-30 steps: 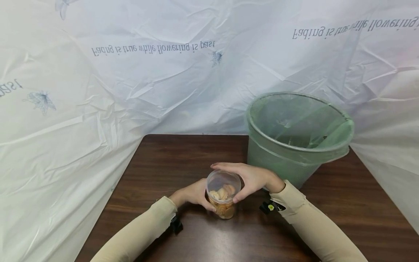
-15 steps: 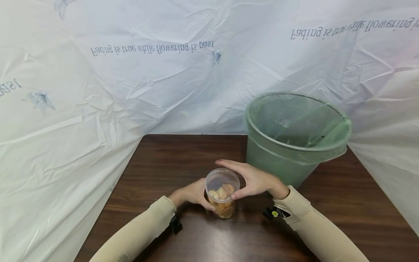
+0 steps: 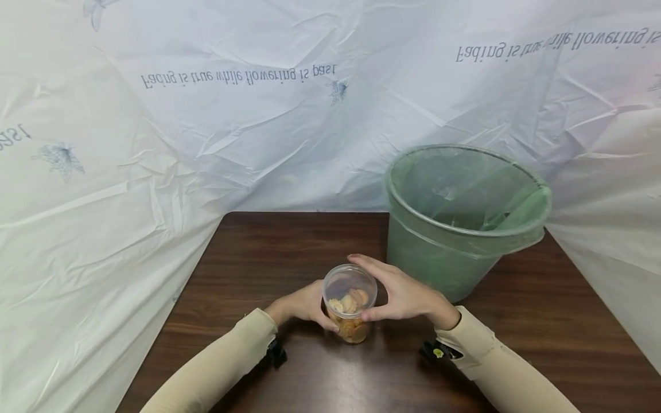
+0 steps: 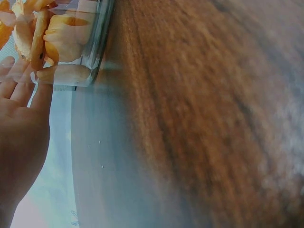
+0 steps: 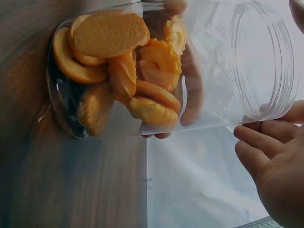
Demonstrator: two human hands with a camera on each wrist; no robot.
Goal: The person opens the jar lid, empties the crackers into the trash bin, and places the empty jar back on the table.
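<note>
One clear jar (image 3: 350, 304) of cookies (image 3: 350, 302) stands on the table (image 3: 289, 252), just in front of the green bin (image 3: 465, 218). The left hand (image 3: 304, 304) grasps its side; the right hand (image 3: 400, 292) grips its lid rim.

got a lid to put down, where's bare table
Bare wood lies left of the jar, and behind it up to the white sheet. The table is crowded on the right, where the green bin stands just beyond the right hand.
</note>
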